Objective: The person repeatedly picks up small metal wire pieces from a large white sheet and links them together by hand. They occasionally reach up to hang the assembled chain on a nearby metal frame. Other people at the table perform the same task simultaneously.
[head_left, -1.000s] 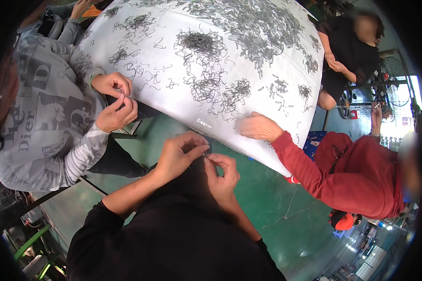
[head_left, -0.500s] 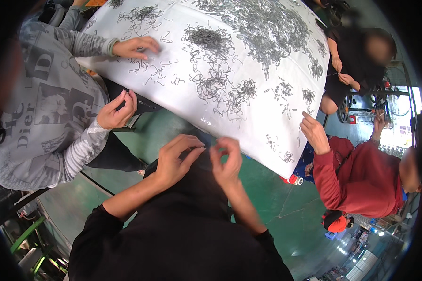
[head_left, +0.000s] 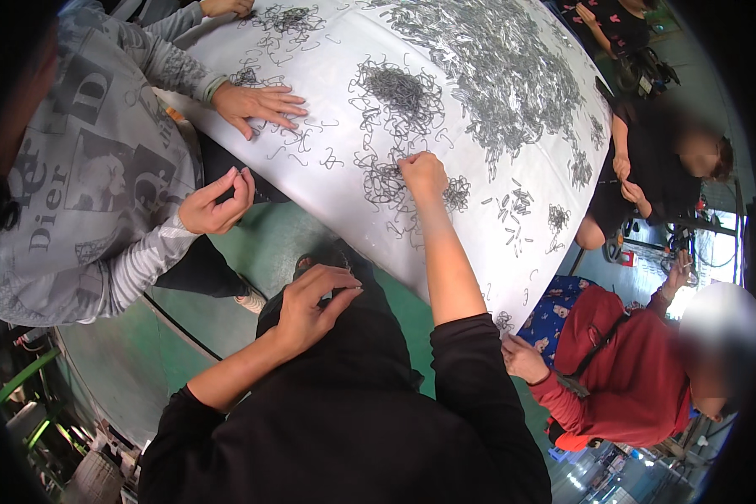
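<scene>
My right hand (head_left: 426, 175) reaches over the white-covered table (head_left: 500, 260), its fingers closed at a loose cluster of dark, curved wire hooks (head_left: 381, 186). What the fingertips hold, if anything, is hidden. In front of my body, off the table edge, my left hand (head_left: 313, 301) is in a pinch, thumb against forefinger. Something tiny may sit at its fingertips, too small to name. A denser heap of the same hooks (head_left: 395, 88) lies farther back, and a small cluster of hooks (head_left: 456, 193) is just right of my right wrist.
A broad spread of short, straight dark pieces (head_left: 512, 84) covers the far table. A few such pieces (head_left: 515, 210) lie nearer. On the left, a co-worker's hand (head_left: 260, 107) rests flat among hooks. A red-sleeved co-worker's hand (head_left: 525, 359) is at the right table corner.
My right hand has gone from beside my left hand up and forward onto the hooks. My left hand stays pinched in place. The view has shifted; the red-sleeved co-worker's hand has come nearer the table's corner.
</scene>
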A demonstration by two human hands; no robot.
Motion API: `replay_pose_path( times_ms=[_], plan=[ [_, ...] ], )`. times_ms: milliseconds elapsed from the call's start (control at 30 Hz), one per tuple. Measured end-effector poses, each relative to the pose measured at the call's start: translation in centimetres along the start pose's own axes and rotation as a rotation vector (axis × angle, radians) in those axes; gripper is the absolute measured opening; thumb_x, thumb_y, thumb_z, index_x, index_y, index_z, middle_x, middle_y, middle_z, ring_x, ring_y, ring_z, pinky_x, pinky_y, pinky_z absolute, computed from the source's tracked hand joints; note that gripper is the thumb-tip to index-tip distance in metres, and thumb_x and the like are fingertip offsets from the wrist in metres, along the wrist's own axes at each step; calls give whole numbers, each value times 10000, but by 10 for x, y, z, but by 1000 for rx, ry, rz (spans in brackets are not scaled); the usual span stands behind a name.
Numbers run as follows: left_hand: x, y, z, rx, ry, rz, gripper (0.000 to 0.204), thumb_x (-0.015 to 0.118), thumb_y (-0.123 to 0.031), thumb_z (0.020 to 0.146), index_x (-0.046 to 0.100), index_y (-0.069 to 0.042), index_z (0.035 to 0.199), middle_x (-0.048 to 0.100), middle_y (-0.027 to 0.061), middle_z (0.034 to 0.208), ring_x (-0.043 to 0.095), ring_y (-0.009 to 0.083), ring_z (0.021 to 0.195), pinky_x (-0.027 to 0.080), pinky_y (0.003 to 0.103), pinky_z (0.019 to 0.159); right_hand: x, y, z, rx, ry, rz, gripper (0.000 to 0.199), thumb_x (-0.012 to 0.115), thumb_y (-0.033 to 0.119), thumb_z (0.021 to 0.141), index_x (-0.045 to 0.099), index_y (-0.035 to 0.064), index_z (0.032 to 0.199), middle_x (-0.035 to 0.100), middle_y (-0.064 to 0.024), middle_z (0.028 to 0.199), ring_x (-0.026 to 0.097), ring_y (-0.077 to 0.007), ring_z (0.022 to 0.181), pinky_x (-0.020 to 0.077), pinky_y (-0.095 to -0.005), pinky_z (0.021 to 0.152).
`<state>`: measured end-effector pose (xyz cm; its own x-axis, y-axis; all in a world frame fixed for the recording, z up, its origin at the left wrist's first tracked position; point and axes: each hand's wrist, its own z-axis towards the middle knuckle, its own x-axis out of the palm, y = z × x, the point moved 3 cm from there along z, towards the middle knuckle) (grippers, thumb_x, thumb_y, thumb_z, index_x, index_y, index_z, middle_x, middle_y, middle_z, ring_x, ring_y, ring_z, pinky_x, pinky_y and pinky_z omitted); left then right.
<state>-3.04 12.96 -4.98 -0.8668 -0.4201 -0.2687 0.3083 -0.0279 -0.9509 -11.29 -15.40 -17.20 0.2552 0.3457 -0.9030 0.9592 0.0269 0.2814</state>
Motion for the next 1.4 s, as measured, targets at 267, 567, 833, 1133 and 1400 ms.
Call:
replay_pose_path(
  times_ms=[267, 567, 833, 1133, 1400],
  plan=[
    [-2, 3, 1, 41, -23, 46, 153, 752, -24, 770, 678, -47, 902, 688, 76, 898, 654, 227, 788, 518, 309, 652, -1, -5, -5, -141, -82, 2, 213, 587, 245, 868, 705, 85, 944, 706, -143, 916, 671, -328, 893, 525, -419, 784],
    [-5, 8, -7, -43, 24, 8, 152, 724, -14, 805, 681, -40, 948, 674, 75, 869, 606, 153, 635, 502, 277, 571, -35, -36, -91, -196, -99, 900, 206, 698, 34, 813, 596, 10, 991, 677, -100, 856, 665, -186, 725, 514, -294, 657],
    [1, 7, -16, 54, 70, -8, 197, 715, 4, 799, 687, -50, 986, 673, 80, 851, 598, 163, 633, 496, 282, 572, -66, -27, -272, -100, 173, 1431, 232, 689, -36, 826, 540, -8, 1002, 666, -114, 850, 670, -175, 721, 526, -256, 644],
    [21, 7, -34, 132, 110, -40, 280, 696, 22, 803, 643, -32, 1073, 681, 92, 920, 633, 192, 706, 512, 287, 606, -45, -47, -294, -153, -41, 1496, 214, 682, -65, 834, 516, -5, 955, 664, -122, 874, 671, -162, 744, 542, -256, 680],
    [65, 43, 49, 268, 80, 16, 215, 673, -42, 834, 645, -26, 1047, 665, 122, 995, 599, 264, 897, 478, 347, 755, -59, -58, -300, -544, -449, 938, 262, 706, -101, 796, 488, 3, 895, 660, -152, 877, 678, -197, 793, 562, -289, 719]
  ],
)
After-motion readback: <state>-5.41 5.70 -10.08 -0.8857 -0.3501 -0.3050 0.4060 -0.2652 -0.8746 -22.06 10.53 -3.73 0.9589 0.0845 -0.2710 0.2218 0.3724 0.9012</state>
